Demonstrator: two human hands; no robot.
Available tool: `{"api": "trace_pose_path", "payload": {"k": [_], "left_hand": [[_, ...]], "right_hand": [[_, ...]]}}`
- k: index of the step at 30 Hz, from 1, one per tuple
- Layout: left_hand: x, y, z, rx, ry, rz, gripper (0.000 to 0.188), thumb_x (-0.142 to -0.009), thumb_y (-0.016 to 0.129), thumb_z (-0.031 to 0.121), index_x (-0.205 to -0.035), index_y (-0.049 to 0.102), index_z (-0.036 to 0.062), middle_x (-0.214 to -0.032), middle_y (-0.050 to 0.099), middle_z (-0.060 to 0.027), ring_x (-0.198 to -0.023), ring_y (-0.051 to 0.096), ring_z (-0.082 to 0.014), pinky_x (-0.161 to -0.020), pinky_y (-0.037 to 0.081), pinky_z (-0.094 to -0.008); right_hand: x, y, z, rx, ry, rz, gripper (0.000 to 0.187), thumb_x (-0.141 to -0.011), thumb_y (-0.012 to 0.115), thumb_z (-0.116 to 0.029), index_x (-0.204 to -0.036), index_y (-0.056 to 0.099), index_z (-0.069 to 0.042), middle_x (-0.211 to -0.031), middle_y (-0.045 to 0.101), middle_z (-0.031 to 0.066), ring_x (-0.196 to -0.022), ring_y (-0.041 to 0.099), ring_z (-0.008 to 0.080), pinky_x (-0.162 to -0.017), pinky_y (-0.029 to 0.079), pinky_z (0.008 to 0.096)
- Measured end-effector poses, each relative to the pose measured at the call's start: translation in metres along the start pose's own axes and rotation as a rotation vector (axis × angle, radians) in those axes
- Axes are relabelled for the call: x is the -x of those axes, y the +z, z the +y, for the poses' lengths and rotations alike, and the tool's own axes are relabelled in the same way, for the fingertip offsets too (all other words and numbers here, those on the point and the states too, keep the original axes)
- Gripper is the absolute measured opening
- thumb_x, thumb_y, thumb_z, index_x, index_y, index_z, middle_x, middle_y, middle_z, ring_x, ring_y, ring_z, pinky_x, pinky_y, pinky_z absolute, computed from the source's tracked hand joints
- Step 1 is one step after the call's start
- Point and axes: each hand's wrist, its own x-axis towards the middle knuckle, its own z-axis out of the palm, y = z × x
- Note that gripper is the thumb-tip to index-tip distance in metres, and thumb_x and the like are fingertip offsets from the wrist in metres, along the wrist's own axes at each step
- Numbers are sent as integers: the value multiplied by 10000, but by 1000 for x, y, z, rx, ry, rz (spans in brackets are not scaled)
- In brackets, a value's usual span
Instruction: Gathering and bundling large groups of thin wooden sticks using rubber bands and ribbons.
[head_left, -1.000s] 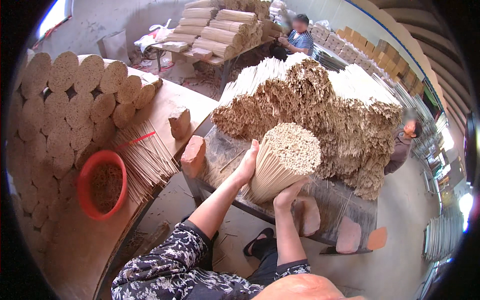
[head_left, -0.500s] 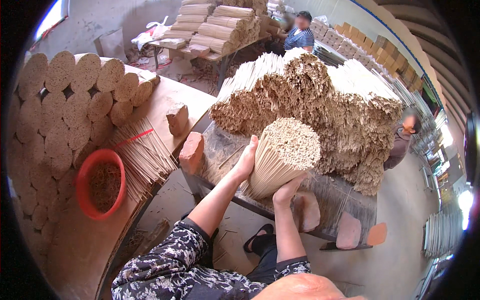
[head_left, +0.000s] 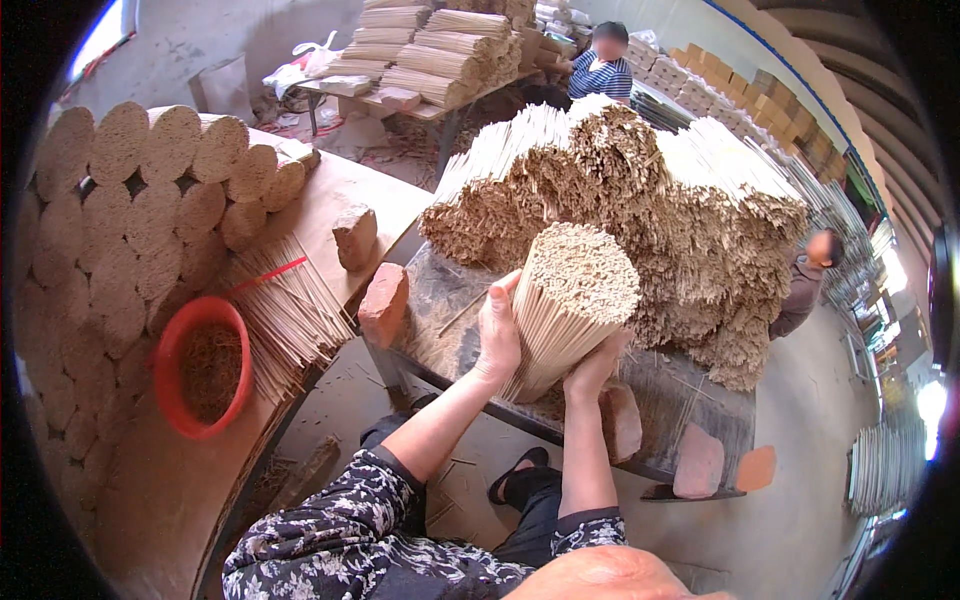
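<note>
Between my two hands is a thick round bundle of thin pale sticks (head_left: 575, 300), its flat cut end tilted up toward the top. My left hand (head_left: 502, 325) presses against its left side, thumb up. My right hand (head_left: 598, 362) cups its lower right side, with the fingers partly hidden behind the sticks. The bundle is over the near edge of a dark worn table (head_left: 440, 290). Behind it on that table rises a large heap of loose sticks (head_left: 640, 220), with ragged brown ends facing me.
Left, a table bears stacked round bundles (head_left: 120, 215), a red bowl (head_left: 170, 375) of thin bands, and loose sticks (head_left: 290, 320). Bricks (head_left: 384, 305) lie along the table edges. Two people are beyond: one in a striped shirt (head_left: 602, 78), another at right (head_left: 803, 285).
My left hand has slid lower along the bundle's side, and my right hand has shifted slightly right. The bundle's top end has risen a little and stands more upright.
</note>
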Motion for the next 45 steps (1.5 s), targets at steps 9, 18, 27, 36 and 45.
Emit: {"api": "trace_pose_path", "payload": {"k": [9, 18, 27, 36, 45], "left_hand": [[-9, 5, 6, 5, -34, -163, 849, -933, 226, 691, -1220, 532, -47, -1141, 605, -102, -1075, 535, -175, -967, 394, -326], [5, -5, -6, -168, 67, 105, 742, -1003, 207, 553, -1270, 503, -74, -1289, 550, -208, -1230, 489, -313, -1071, 313, -390], [-11, -1, -9, 1, -36, -173, 834, -945, 216, 668, -1214, 554, -45, -1144, 627, -120, -1064, 552, -172, -963, 406, -324], [6, -3, -10, -103, 45, 142, 906, -907, 239, 719, -1242, 482, -87, -1190, 567, -186, -1146, 510, -256, -1030, 346, -375], [-7, -5, -9, -123, -42, -107, 865, -926, 213, 697, -1181, 576, -45, -1066, 637, -128, -998, 562, -172, -912, 428, -327]], "right_hand": [[23, 23, -6, 124, -176, 6, 758, -978, 118, -614, -1451, 277, -44, -1453, 355, 98, -1315, 363, 231, -1111, 256, 361], [5, 4, -9, 210, 98, 159, 779, -959, 71, -621, -1514, 4, -80, -1577, 16, 136, -1449, 31, 298, -1180, 16, 428], [19, 24, 2, 31, -157, 54, 746, -967, 189, -634, -1458, 229, -73, -1464, 316, 96, -1333, 336, 229, -1119, 265, 387], [-6, 9, -1, -21, -59, 25, 670, -976, 312, -585, -1419, 287, -83, -1372, 423, 104, -1226, 468, 235, -1027, 402, 392], [11, 21, 8, 90, -251, -17, 662, -989, 328, -551, -1428, 255, -60, -1365, 412, 81, -1249, 421, 190, -1046, 358, 369]]}}
